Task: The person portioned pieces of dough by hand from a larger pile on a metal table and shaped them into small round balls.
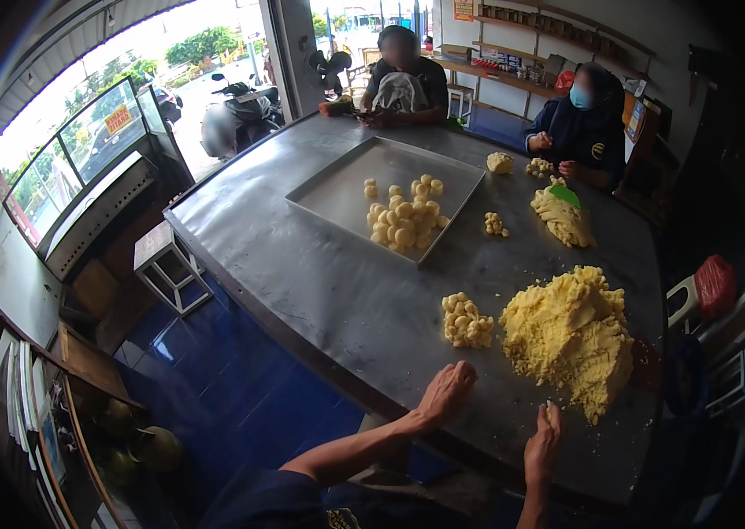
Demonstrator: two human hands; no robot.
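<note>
My left hand (450, 388) has its fingers curled low over the metal table (284, 291), below a cluster of small dough balls (465, 322); what it holds, if anything, is hidden. My right hand (541, 441) pinches a small pale piece of dough at its fingertips, beside a large crumbly yellow mound (566, 339). Farther back lie a smaller cluster of balls (496, 225) and a lump of dough (562, 225) with a green scraper (564, 196) on it. A square metal tray (333, 203) holds several dough balls (403, 220).
Two people (403, 93) (579, 132) are at the far side, beside more dough (500, 163). A white-framed stool (170, 264) stands on the blue floor (205, 361) at left, near glass cases (81, 159). A red bag (716, 291) is at right, shelves (531, 53) behind.
</note>
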